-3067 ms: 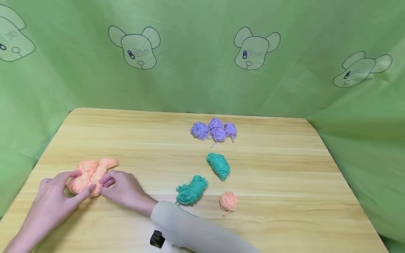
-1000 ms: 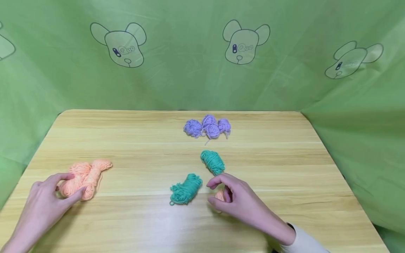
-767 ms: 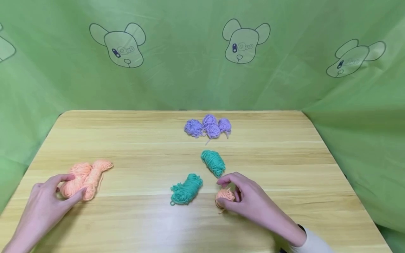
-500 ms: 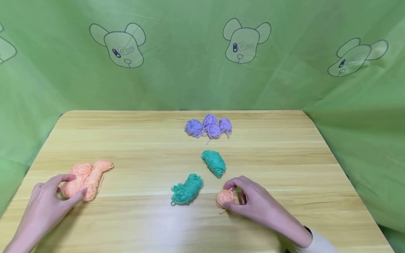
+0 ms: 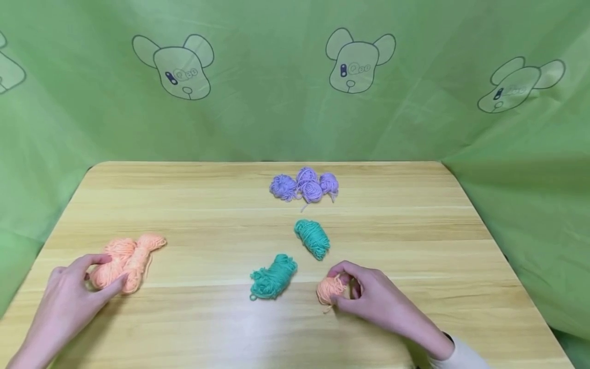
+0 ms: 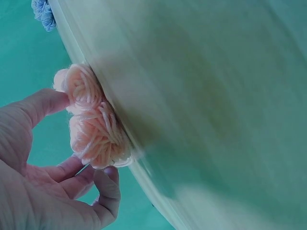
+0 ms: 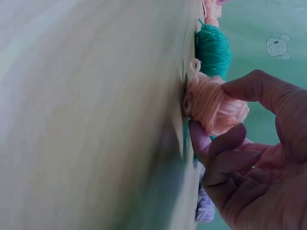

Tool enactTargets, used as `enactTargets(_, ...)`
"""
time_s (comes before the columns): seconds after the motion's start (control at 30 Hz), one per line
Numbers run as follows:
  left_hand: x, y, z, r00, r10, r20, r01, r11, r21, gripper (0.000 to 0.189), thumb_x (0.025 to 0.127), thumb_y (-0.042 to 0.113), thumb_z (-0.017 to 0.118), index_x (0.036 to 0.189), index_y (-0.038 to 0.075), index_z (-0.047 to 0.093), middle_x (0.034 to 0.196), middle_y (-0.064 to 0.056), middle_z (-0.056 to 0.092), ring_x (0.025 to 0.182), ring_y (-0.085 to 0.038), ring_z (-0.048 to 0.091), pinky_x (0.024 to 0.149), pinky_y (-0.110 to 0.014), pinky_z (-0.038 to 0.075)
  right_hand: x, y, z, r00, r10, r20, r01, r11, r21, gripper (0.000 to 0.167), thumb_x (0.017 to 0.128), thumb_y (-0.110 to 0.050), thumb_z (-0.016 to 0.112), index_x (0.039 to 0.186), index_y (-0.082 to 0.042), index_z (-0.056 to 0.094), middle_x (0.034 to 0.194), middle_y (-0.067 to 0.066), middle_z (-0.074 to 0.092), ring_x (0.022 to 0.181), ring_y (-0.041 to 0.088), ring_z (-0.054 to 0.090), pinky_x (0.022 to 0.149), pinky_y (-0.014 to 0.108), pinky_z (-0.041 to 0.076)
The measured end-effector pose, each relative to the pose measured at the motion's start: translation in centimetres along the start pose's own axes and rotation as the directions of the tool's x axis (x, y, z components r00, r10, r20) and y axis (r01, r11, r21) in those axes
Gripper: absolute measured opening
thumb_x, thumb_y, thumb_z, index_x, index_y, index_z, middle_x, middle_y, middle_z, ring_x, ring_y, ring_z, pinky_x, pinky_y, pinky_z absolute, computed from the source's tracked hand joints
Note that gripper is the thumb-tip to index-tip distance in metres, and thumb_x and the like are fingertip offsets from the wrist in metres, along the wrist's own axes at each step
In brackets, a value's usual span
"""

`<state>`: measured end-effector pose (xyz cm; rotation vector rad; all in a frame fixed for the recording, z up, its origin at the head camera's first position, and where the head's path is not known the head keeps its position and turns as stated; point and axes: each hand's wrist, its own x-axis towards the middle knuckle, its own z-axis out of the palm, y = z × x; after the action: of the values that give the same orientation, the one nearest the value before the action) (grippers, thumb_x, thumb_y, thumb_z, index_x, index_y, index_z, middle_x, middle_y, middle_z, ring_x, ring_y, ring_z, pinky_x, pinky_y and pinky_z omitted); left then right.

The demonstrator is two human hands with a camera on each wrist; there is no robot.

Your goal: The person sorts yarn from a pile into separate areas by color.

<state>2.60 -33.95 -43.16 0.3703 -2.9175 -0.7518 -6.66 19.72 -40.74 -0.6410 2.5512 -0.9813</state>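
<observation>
At the left of the table, peach yarn skeins (image 5: 137, 261) lie pressed together. My left hand (image 5: 69, 294) grips the bunch, with the thumb at the near side and fingers at the far side; the left wrist view has the peach yarn (image 6: 98, 132) between them. Right of the middle, my right hand (image 5: 375, 297) pinches a small peach yarn ball (image 5: 329, 290) between thumb and fingers. In the right wrist view this ball (image 7: 216, 103) sits close over the table, a loose loop of yarn at its edge.
Two teal yarn skeins (image 5: 274, 277) (image 5: 312, 239) lie between the hands, one nearer and one farther back. A cluster of purple yarn balls (image 5: 311, 190) sits by the table's far edge. Green cloth (image 5: 276, 123) with printed bear heads hangs behind and beside the wooden table (image 5: 193, 328).
My right hand has left the peach skeins at the left and moved across to the small peach ball, closing its fingers on it. The left hand has stayed on the skeins.
</observation>
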Motion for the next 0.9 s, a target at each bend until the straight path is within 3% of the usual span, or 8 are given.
enactTargets(0.47, 0.0, 0.1, 0.1, 1.000, -0.013, 0.007, 0.013, 1.000, -0.007, 0.059, 0.096, 0.031, 0.084, 0.133, -0.008, 0.062, 0.068, -0.003, 0.048, 0.100, -0.049, 0.049, 0.070, -0.046, 0.036, 1.4, -2.1, 0.7, 0.999, 0.018, -0.036, -0.014, 0.995, 0.099, 0.037, 0.087, -0.016, 0.087, 0.119, -0.026, 0.072, 0.071, -0.007, 0.054, 0.063, 0.009, 0.049, 0.056, 0.027, 0.044)
enactTargets(0.9, 0.0, 0.1, 0.2, 1.000, -0.005, -0.006, 0.005, 1.000, -0.010, 0.057, 0.095, 0.028, 0.085, 0.133, -0.009, 0.062, 0.063, -0.001, 0.047, 0.096, -0.050, 0.051, 0.068, -0.045, 0.036, 5.0, -6.2, 3.1, 0.991, -0.118, -0.064, 0.130, 0.964, 0.233, 0.036, 0.092, -0.014, 0.085, 0.126, -0.016, 0.072, 0.086, -0.002, 0.063, 0.065, 0.011, 0.052, 0.058, 0.026, 0.045)
